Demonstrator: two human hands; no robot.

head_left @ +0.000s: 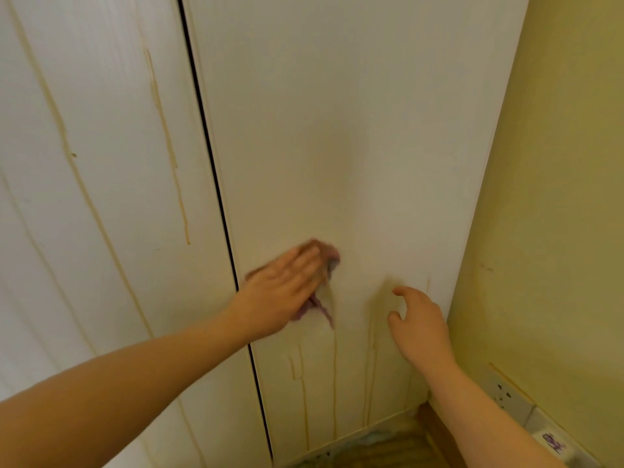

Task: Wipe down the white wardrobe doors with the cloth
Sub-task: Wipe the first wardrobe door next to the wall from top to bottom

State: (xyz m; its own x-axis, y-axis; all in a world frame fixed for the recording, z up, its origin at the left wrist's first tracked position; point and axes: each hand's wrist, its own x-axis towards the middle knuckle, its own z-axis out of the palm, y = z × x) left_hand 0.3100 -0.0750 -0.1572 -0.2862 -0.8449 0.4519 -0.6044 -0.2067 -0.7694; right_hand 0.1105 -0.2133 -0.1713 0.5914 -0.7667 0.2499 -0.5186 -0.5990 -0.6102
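Two white wardrobe doors fill the view, the left door (101, 197) and the right door (337, 130), split by a dark gap. Yellowish drip streaks run down both. My left hand (280, 292) lies flat with straight fingers on a purple and grey cloth (320, 305), pressing it against the lower part of the right door. The cloth is blurred and mostly hidden under the hand. My right hand (418, 325) hovers beside it near the door's right edge, fingers loosely curled, holding nothing.
A yellow-green wall (557, 197) meets the wardrobe at the right. A white wall socket (506, 396) sits low on that wall. A wooden skirting and patterned floor (388, 447) show at the bottom.
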